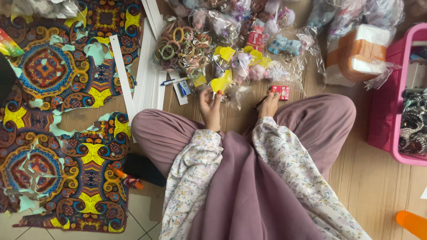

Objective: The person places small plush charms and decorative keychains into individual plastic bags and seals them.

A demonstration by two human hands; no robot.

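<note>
The yellow card is what I am watching: my left hand pinches it at its lower edge, fingers closed narrow on it, and the card stands up and away from the hand toward the far side of the mat. Its long axis runs roughly from the fingertips outward, tilted a little to the right. A thin clear sleeve hangs just beside it, between the two hands; I cannot tell whether the left fingers also touch it.

My right hand lies near, to the right of the card, fingers curled down against the mat. A dark thin thing shows at its fingertips, but it is too small for me to say what it is or whether it is held. The small red box sits just beside that hand, at its far side, apparently not gripped.

So the card is in the left hand, and the right is the nearer free hand, across the gap where the sleeve lies.

Farther out, a bag of hair ties lies toward the far left, more yellow cards behind it, and a pink basket stands at the mat's right edge. Patterned cloth covers the floor to the left.
</note>
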